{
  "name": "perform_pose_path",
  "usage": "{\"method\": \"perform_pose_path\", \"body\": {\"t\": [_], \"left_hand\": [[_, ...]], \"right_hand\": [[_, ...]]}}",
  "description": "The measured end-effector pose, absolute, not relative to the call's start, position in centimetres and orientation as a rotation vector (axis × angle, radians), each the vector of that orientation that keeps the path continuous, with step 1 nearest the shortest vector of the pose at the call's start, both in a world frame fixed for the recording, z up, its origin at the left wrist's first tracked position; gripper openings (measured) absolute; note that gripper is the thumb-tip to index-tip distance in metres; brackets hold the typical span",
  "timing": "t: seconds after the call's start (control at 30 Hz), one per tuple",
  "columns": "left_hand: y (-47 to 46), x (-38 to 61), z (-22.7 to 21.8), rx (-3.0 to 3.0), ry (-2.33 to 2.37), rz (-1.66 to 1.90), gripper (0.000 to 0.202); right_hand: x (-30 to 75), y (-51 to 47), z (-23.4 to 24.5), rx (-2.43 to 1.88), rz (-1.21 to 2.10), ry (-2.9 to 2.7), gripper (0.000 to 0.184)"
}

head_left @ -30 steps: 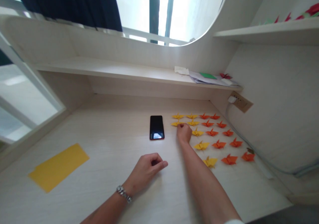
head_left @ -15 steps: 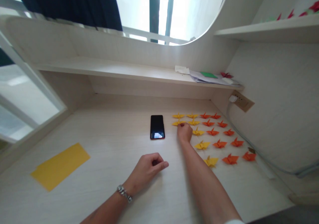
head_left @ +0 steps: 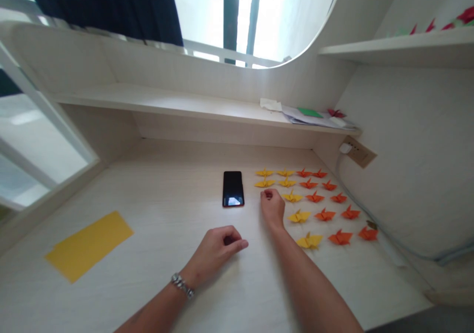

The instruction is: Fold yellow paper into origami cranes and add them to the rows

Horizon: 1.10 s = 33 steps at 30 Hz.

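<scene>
My right hand (head_left: 273, 208) is just in front of a yellow paper crane (head_left: 264, 184) in the leftmost column, its fingers curled and apart from the crane. Nothing shows in its grip. To the left and nearer to me, my left hand (head_left: 217, 249) rests over the desk with curled fingers and the thumb pointing right; no object is visible in it. Yellow cranes, such as one beside my right hand (head_left: 292, 196), and orange cranes (head_left: 314, 197) stand in rows to the right. My right forearm passes close to the nearest yellow crane (head_left: 310, 241).
A black phone (head_left: 233, 188) lies at mid-desk. Yellow paper sheets (head_left: 89, 246) lie at the left. Papers (head_left: 314, 117) sit on the back shelf (head_left: 166, 104). A grey cable (head_left: 374, 227) runs down the right wall from a socket (head_left: 358, 151).
My right hand has drawn back toward me from the yellow crane in the second row, which now shows fully and stands free. My left hand has barely moved.
</scene>
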<state>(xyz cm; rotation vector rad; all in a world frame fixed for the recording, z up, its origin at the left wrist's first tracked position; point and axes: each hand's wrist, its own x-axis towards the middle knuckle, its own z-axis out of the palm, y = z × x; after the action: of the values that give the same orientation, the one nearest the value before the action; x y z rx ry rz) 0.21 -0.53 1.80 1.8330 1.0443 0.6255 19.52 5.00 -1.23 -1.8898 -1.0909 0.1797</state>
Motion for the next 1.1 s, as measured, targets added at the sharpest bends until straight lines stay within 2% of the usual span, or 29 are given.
{"method": "perform_pose_path", "body": {"t": [0.23,0.57,0.83,0.97,1.1], "left_hand": [[0.8,-1.7,2.5,1.899,1.155,0.733,0.029],[1.1,-6.3,4.7,2.079,1.516,0.729,0.035],[-0.5,-19.6,1.6,1.92,2.459,0.751,0.047],[-1.2,-23.3,-0.2,1.943,2.554,0.564,0.052],[-1.4,-24.0,-1.8,1.771,2.531,0.704,0.047]], "right_hand": [[17.1,-2.6,-1.1,-1.657,0.416,-1.394,0.022],[17.6,-3.4,-1.3,-1.67,0.438,-1.411,0.038],[17.7,-3.9,-1.6,-1.649,0.456,-1.413,0.043],[17.6,-3.9,-1.8,-1.66,0.517,-1.393,0.044],[17.7,-3.8,-2.0,-1.684,0.558,-1.406,0.044]]}}
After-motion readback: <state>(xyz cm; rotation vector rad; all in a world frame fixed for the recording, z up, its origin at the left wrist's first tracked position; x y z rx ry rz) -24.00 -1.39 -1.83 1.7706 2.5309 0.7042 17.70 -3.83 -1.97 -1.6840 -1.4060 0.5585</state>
